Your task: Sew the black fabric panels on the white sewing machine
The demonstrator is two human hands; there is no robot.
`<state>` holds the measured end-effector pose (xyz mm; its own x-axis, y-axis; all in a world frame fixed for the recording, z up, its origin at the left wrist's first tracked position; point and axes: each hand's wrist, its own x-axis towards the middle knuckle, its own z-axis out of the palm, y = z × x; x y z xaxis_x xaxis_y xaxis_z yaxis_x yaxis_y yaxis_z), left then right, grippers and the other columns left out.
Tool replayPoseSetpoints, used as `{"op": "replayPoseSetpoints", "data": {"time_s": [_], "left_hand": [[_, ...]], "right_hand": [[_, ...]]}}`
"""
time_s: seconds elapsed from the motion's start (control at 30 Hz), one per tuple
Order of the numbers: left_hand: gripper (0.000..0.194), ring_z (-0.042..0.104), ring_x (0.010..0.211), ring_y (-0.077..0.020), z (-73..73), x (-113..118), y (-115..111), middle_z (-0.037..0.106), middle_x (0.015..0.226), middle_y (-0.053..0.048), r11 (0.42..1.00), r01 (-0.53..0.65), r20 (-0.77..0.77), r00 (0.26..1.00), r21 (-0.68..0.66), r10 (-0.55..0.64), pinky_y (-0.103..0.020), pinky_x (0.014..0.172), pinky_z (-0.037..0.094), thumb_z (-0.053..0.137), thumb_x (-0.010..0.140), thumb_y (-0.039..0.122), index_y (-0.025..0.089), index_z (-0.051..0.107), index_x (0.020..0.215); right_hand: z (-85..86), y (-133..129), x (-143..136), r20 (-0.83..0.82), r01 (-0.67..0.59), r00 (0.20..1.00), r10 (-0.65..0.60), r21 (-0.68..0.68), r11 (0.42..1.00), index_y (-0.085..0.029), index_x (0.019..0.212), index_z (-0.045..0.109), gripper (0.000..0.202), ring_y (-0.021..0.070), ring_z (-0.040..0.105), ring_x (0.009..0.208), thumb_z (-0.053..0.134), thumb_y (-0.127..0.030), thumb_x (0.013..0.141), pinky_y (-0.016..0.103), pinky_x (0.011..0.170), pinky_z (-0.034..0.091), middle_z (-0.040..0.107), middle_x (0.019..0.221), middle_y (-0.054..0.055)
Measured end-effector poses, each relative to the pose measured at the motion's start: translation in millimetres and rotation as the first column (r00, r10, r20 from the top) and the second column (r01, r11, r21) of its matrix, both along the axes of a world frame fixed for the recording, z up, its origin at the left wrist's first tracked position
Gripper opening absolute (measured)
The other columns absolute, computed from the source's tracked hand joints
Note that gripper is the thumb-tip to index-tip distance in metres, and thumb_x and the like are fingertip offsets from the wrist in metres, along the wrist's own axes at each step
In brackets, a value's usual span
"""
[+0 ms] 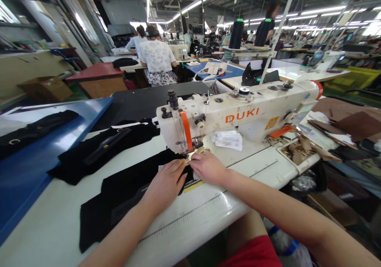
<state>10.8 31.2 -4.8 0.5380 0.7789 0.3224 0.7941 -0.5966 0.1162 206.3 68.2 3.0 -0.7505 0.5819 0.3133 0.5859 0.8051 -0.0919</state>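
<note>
I see the black cloth (119,189) lying flat, stepped edge toward my 8 o'clock, a glossier dark strip (126,208) along its near side. Its far end meets the white sewing machine (235,104), stained and orange-lettered, whose arm runs toward 2 o'clock.

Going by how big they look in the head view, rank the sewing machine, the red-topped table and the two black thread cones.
1. Sewing machine
2. Red-topped table
3. Left thread cone and right thread cone: too alike to rank

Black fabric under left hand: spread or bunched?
Spread: the black fabric lies largely flat on the white table, left hand on top.
</note>
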Motion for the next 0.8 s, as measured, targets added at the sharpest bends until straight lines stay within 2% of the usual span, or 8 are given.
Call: {"op": "replayPoseSetpoints", "data": {"time_s": [0.13,0.4,0.8], "left_hand": [[0.038,0.057,0.118,-0.025,1.2,0.1,1.6,0.065,0.123,-0.014,1.0,0.014,-0.008,1.0,-0.003,-0.014,-0.045,0.102,0.047,0.04,0.096,0.029,0.011,0.062,0.122],[0.038,0.057,0.118,-0.0242,-2.2,-2.7,2.6,0.065,0.124,-0.012,0.999,0.032,-0.012,0.999,0.008,-0.032,-0.044,0.101,0.047,0.04,0.095,0.029,0.014,0.061,0.123],[0.038,0.058,0.117,-0.0248,-2.8,-2.3,3.7,0.065,0.124,-0.013,0.999,0.04,-0.006,0.999,0.017,-0.04,-0.044,0.1,0.048,0.039,0.096,0.028,0.014,0.062,0.122]], "right_hand": [[-0.4,0.1,0.1,-0.011,0.013,1.0,-0.013,-0.002,1.0,-0.012,0.091,0.068,0.022,0.0194,0.056,0.083,0.046,-0.015,0.096,0.032,0.078,0.042,0.065,0.087,0.008],[-1.8,-0.8,-0.5,-0.025,0.006,1.0,-0.006,0.009,1.0,-0.012,0.088,0.067,0.021,0.0194,0.056,0.082,0.048,-0.014,0.095,0.033,0.081,0.042,0.064,0.087,0.009],[3.6,-1.4,-1.5,0.023,0.019,1.0,-0.02,0.007,1.0,-0.012,0.085,0.067,0.022,0.0202,0.056,0.082,0.047,-0.015,0.094,0.033,0.08,0.042,0.066,0.088,0.008]]}}
